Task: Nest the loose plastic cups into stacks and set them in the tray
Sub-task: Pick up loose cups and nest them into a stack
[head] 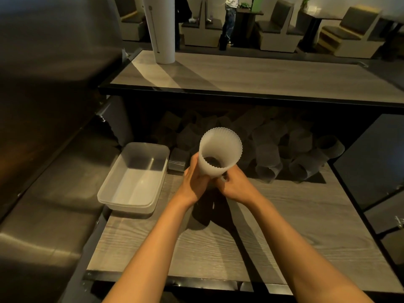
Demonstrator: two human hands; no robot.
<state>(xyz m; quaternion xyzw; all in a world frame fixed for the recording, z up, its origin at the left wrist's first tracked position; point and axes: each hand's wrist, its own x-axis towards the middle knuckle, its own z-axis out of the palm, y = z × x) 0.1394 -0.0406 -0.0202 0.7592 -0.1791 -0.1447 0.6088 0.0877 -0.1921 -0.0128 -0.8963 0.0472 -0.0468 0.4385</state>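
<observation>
**Cup held in both hands above the tabletop**

A translucent white ribbed cup (220, 154) is held up over the wood-grain tabletop (284, 226), its scalloped mouth tilted toward the camera. It is gripped near its base by both hands: the left hand (195, 182) is wrapped around its left side, and the right hand (235, 185) is curled around the base from the right. The fingers of both are bent closed around the cup; whether it is a single cup or several nested together cannot be told.

A clear plastic tray (133, 180) is seen to the left of the hands, at the tabletop's left edge, with nothing visible inside it. Just beside its far right corner a small dark stack of flat items (178, 160) is set down; what they are cannot be made out.

Behind the held cup, a pile of loose cups (284, 154) is heaped in shadow at the far end of the tabletop, most lying on their sides, under a raised wooden shelf (251, 77). A tall white cylinder (160, 29) is stood on that shelf.
</observation>
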